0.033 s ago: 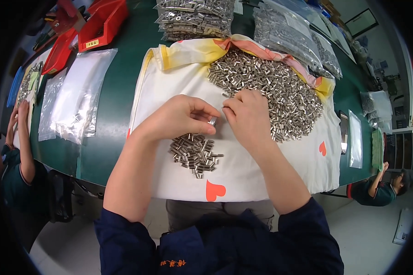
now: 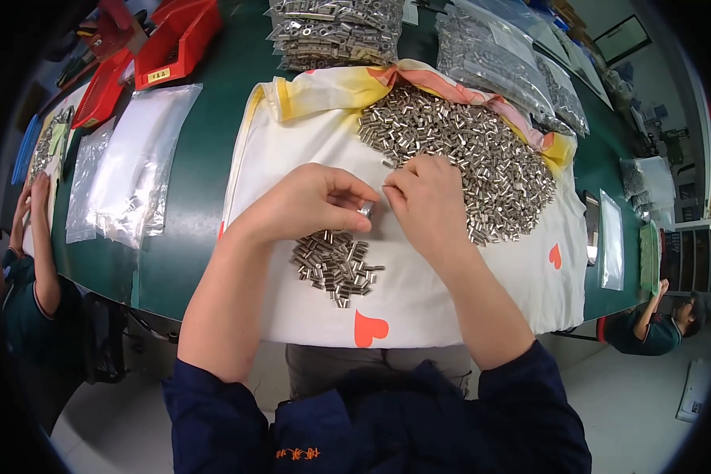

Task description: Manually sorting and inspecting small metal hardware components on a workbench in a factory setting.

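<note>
A green desk (image 2: 189, 197) fills the view, with a white cloth (image 2: 419, 300) printed with red hearts spread across its near edge, likely to keep small parts from rolling off. Toward the far side of the cloth sits a big heap of small metal tubes (image 2: 466, 150); nearer the person lies a smaller pile (image 2: 336, 265), set apart as if already sorted. The left hand (image 2: 308, 205) and right hand (image 2: 426, 201) meet between the two piles, just above the cloth. The left fingers (image 2: 355, 207) pinch one tube (image 2: 366, 208) at their tips; the right fingers are curled closed beside it, though what they grip is hidden. Clear bags (image 2: 126, 174) lie toward the left edge, red bins (image 2: 178, 35) at the far left corner, and filled bags of parts (image 2: 332, 31) along the far edge.
</note>
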Action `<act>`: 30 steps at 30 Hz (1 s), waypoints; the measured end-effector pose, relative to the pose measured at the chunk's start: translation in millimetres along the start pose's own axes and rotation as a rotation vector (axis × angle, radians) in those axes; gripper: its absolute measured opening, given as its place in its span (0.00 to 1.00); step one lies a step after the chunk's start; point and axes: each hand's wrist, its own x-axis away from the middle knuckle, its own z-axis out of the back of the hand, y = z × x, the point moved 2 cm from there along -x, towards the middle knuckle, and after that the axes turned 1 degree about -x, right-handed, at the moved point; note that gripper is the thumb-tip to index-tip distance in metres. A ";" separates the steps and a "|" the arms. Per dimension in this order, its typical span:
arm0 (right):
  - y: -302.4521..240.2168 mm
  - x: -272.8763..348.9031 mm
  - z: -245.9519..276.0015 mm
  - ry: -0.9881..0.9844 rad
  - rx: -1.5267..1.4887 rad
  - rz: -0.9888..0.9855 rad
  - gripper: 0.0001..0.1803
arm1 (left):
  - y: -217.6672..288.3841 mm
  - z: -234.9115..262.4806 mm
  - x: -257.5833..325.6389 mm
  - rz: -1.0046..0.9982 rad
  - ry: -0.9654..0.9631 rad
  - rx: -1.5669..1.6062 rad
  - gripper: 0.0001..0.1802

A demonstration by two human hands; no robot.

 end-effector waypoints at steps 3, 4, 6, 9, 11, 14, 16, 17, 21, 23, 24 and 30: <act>1.4 -0.9 1.1 0.029 -0.059 0.020 0.04 | 1.4 -1.5 -1.3 0.019 -0.006 -0.010 0.18; 0.6 -1.5 3.1 0.031 -0.060 0.021 0.04 | 1.2 -1.5 -1.5 0.028 0.027 0.053 0.19; 1.6 -1.5 9.6 -0.009 -0.386 -0.221 0.03 | -0.9 -0.6 -3.0 0.036 0.062 0.114 0.19; -0.7 4.6 9.7 -0.158 -0.910 -0.456 0.03 | -2.5 -1.0 -5.2 -0.015 0.088 0.149 0.20; -1.5 5.7 8.3 -0.132 -0.890 -0.389 0.03 | 2.0 -2.1 -4.3 0.008 0.107 0.157 0.20; -4.8 5.3 9.7 -0.101 -0.825 -0.300 0.04 | 1.0 -2.1 -5.6 -0.011 0.100 0.165 0.20; -7.1 6.1 10.1 -0.090 -0.779 -0.279 0.04 | -3.3 -1.2 -7.1 -0.020 0.096 0.171 0.20; -9.1 6.7 10.8 -0.059 -0.637 -0.190 0.04 | -4.8 -1.0 -7.3 -0.029 0.090 0.175 0.19; -15.3 7.0 11.4 -0.011 -0.411 -0.036 0.04 | -3.8 -3.8 -6.4 -0.055 0.136 0.066 0.19; -12.7 6.7 13.1 -0.026 -0.508 -0.085 0.04 | -0.5 -3.2 -5.7 -0.020 0.124 0.094 0.19; -11.1 6.4 13.8 -0.041 -0.605 -0.134 0.04 | 0.2 -2.6 -5.3 -0.020 0.124 0.094 0.19; -10.3 5.4 13.3 -0.209 -0.727 -0.361 0.04 | 3.6 0.4 -0.2 0.035 0.051 0.054 0.18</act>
